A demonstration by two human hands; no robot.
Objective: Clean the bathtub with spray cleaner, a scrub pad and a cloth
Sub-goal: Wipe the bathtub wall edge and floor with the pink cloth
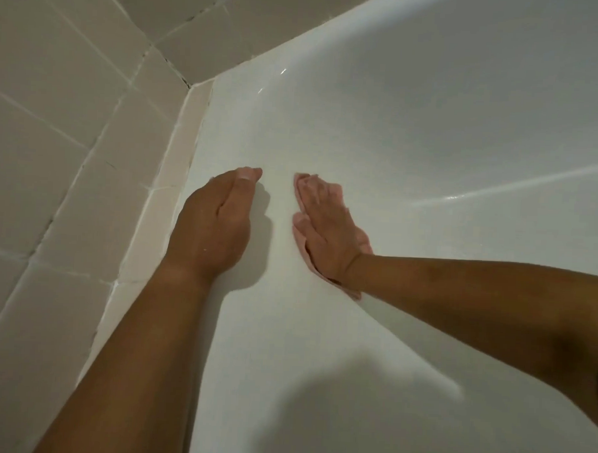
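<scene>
Right hand (328, 227) lies flat on a pink cloth (356, 294), palm down, fingers spread out straight & pressing it vs the white bathtub (432, 112) surface. Not clenched, just pinning the cloth under the palm. Cloth shows only in bits: a pink edge past my fingertips, a strip by my thumb, a corner sticking out below the wrist. Rest is hidden under the hand.

Left hand (215, 222) is bare, nothing in it, resting on its side on the tub w/ fingers together & thumb tucked along the top; it touches the tub near the pale trim strip (177, 159) where tub meets the tiled wall (48, 119). The 2 hands sit near each other, a gap of bare tub between them, not touching.

Both forearms come in from the bottom & right edges. Tub looks glossy, w/ a few bright streaks of reflected light up top & at right. Wall tiles are beige w/ light grout, some dark spots in the corner joint. Shadows of both arms fall on the tub below them.
</scene>
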